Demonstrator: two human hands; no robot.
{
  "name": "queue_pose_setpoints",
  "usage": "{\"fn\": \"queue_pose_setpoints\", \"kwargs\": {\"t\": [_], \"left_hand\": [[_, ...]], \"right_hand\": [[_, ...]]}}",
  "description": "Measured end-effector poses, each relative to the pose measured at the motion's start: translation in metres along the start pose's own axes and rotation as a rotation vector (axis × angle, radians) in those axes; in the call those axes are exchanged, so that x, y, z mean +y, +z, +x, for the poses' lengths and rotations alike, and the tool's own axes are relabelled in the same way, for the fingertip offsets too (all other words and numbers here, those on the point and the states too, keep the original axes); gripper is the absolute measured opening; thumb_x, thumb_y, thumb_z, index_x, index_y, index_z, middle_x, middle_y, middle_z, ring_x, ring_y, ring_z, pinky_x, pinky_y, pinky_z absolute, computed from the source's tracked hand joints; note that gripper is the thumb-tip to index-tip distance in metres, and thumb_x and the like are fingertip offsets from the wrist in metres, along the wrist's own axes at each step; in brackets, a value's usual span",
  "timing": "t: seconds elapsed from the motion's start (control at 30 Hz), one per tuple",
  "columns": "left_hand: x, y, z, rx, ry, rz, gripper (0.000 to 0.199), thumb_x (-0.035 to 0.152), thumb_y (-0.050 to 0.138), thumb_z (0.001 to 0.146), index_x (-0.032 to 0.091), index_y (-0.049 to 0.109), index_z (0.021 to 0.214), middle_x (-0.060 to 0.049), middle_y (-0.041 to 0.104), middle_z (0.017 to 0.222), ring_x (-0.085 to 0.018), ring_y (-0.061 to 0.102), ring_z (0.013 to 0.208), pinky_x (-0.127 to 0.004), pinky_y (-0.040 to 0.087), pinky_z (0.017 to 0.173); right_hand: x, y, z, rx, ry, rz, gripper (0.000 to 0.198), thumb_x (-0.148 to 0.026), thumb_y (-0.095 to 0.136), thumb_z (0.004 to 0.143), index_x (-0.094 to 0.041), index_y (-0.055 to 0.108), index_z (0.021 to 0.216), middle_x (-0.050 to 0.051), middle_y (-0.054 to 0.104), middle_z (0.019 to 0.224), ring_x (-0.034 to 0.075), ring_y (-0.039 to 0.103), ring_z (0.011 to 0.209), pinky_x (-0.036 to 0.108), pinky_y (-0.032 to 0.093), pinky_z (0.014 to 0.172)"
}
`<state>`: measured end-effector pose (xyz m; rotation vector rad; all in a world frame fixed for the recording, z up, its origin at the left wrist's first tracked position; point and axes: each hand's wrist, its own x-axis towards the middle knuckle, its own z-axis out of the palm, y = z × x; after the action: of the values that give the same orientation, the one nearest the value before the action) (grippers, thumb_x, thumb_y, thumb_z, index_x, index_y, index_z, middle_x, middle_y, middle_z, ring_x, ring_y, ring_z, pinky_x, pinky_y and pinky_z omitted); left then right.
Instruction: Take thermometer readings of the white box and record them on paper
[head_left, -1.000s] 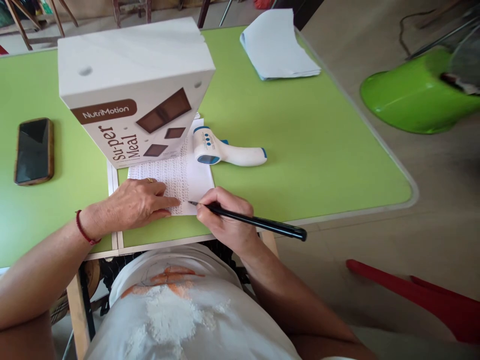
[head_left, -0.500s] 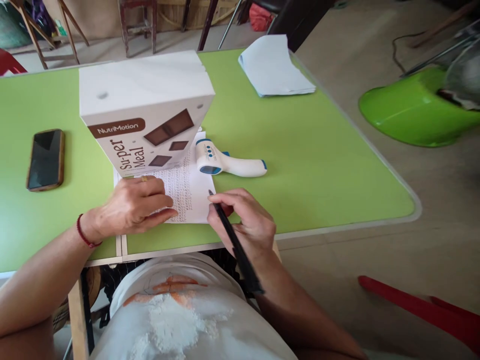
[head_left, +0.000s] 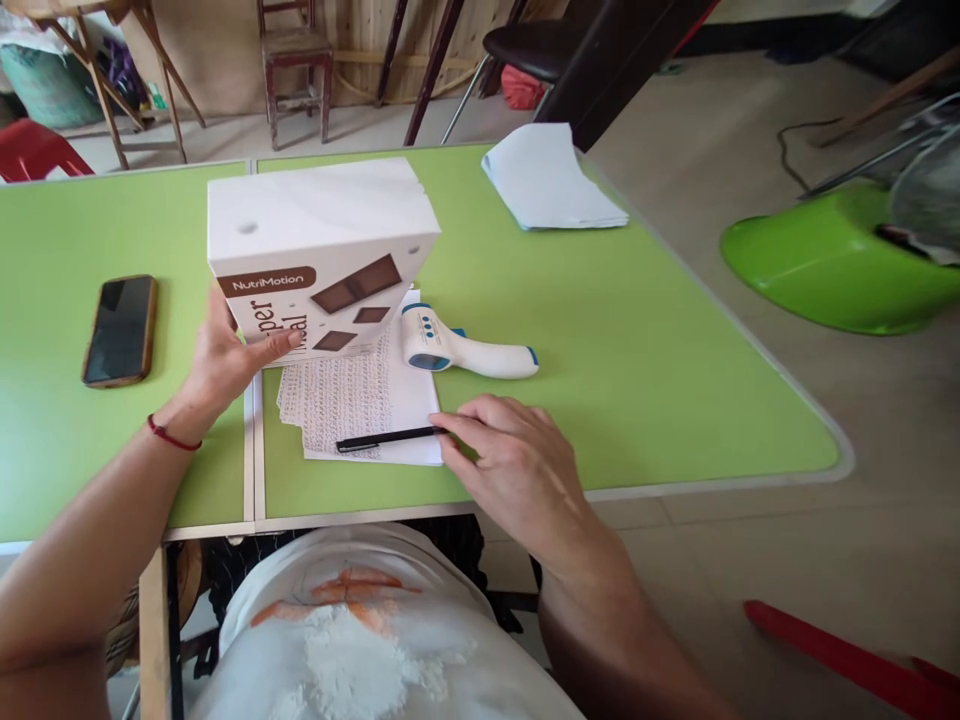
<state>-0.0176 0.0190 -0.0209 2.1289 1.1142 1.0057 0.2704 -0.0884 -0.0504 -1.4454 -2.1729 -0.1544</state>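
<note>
My left hand (head_left: 232, 345) grips the left side of a white and brown NutriMotion box (head_left: 322, 225), its thumb across the printed front. The box stands over the far part of a stack of handwritten sheets (head_left: 349, 400). A black pen (head_left: 386, 438) lies crosswise at the near edge of the sheets. At the pen's right end are the thumb and forefinger of my right hand (head_left: 517, 465), closed on it. A white and blue infrared thermometer (head_left: 472, 350) rests against the right of the box, partly on the paper.
A phone (head_left: 120, 330) lies on the green table (head_left: 675, 400) to the left. Folded white paper (head_left: 551, 180) is at the far right edge. Beyond the table are a wooden chair (head_left: 296, 60) and a bright green plastic seat or tub (head_left: 832, 260).
My left hand has moved from the paper to the box and taken hold of it. The pen has gone from a writing hold to lying flat on the sheets, its end at my right fingers.
</note>
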Motion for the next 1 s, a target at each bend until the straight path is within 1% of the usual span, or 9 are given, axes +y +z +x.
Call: {"fn": "queue_pose_setpoints", "kwargs": {"t": [0.1,0.17,0.3,0.4,0.53,0.7,0.8,0.87,1.0], "left_hand": [[-0.006,0.001,0.003,0.078,-0.106,-0.159,0.067,0.053,0.075,0.081,0.015,0.046,0.128,-0.016,0.064,0.122,-0.027,0.067,0.106,-0.043,0.060,0.085],[-0.006,0.000,0.005,0.122,-0.140,-0.239,0.071,0.051,0.082,0.072,0.015,0.049,0.124,-0.014,0.067,0.118,-0.027,0.068,0.104,-0.043,0.060,0.085],[0.005,-0.004,0.006,0.236,-0.207,-0.270,0.077,0.048,0.090,0.061,0.016,0.054,0.121,-0.013,0.069,0.114,-0.030,0.068,0.104,-0.043,0.058,0.087],[0.017,-0.009,0.005,0.291,-0.220,-0.264,0.071,0.050,0.090,0.059,0.016,0.061,0.114,-0.010,0.072,0.107,-0.030,0.069,0.099,-0.041,0.058,0.083],[0.028,-0.013,0.001,0.197,-0.258,-0.340,0.055,0.055,0.083,0.069,0.015,0.068,0.104,-0.009,0.074,0.099,-0.029,0.070,0.091,-0.037,0.058,0.074],[0.036,-0.010,-0.001,0.053,-0.377,-0.406,0.054,0.053,0.085,0.066,0.014,0.069,0.100,-0.011,0.075,0.098,-0.029,0.071,0.087,-0.034,0.057,0.069],[0.039,-0.009,-0.001,-0.007,-0.390,-0.443,0.055,0.051,0.084,0.068,0.013,0.067,0.103,-0.012,0.074,0.103,-0.028,0.070,0.090,-0.033,0.057,0.072],[0.042,-0.010,-0.001,-0.048,-0.400,-0.442,0.056,0.051,0.084,0.068,0.012,0.066,0.104,-0.012,0.074,0.102,-0.027,0.070,0.089,-0.033,0.057,0.073],[0.045,-0.013,-0.001,-0.123,-0.450,-0.418,0.058,0.050,0.085,0.067,0.012,0.065,0.107,-0.012,0.075,0.098,-0.026,0.070,0.086,-0.033,0.056,0.071]], "right_hand": [[0.000,0.001,-0.003,-0.020,-0.008,-0.008,0.019,-0.013,0.059,0.084,-0.023,0.075,0.090,0.004,0.062,0.075,0.020,0.055,0.072,0.034,0.036,0.065],[-0.001,0.002,-0.004,-0.021,-0.007,-0.006,0.021,-0.014,0.058,0.085,-0.022,0.075,0.094,0.005,0.063,0.076,0.020,0.055,0.072,0.034,0.037,0.066],[-0.004,0.004,-0.004,-0.044,0.012,0.013,0.023,-0.017,0.055,0.088,-0.019,0.075,0.098,0.006,0.065,0.078,0.020,0.058,0.075,0.035,0.041,0.068],[-0.005,0.004,-0.004,-0.035,0.044,0.035,0.023,-0.018,0.054,0.089,-0.018,0.075,0.098,0.007,0.066,0.080,0.022,0.061,0.076,0.036,0.043,0.070],[0.004,0.002,0.002,-0.026,0.104,0.088,0.022,-0.023,0.054,0.089,-0.020,0.075,0.095,0.006,0.068,0.080,0.022,0.063,0.076,0.037,0.047,0.072],[0.028,-0.001,0.030,-0.069,0.221,-0.031,0.024,-0.025,0.057,0.082,-0.016,0.071,0.099,0.013,0.068,0.096,0.030,0.063,0.092,0.044,0.049,0.081],[0.040,-0.002,0.052,-0.198,0.164,-0.109,0.046,-0.023,0.058,0.078,-0.010,0.062,0.122,0.021,0.063,0.118,0.037,0.058,0.108,0.048,0.045,0.087],[0.045,-0.002,0.065,-0.333,0.117,-0.126,0.055,-0.022,0.056,0.079,-0.011,0.054,0.132,0.022,0.061,0.124,0.037,0.058,0.109,0.048,0.044,0.087],[0.054,-0.003,0.078,-0.562,0.119,-0.082,0.042,-0.023,0.055,0.082,-0.017,0.058,0.124,0.013,0.066,0.099,0.029,0.061,0.088,0.041,0.044,0.080]]}}
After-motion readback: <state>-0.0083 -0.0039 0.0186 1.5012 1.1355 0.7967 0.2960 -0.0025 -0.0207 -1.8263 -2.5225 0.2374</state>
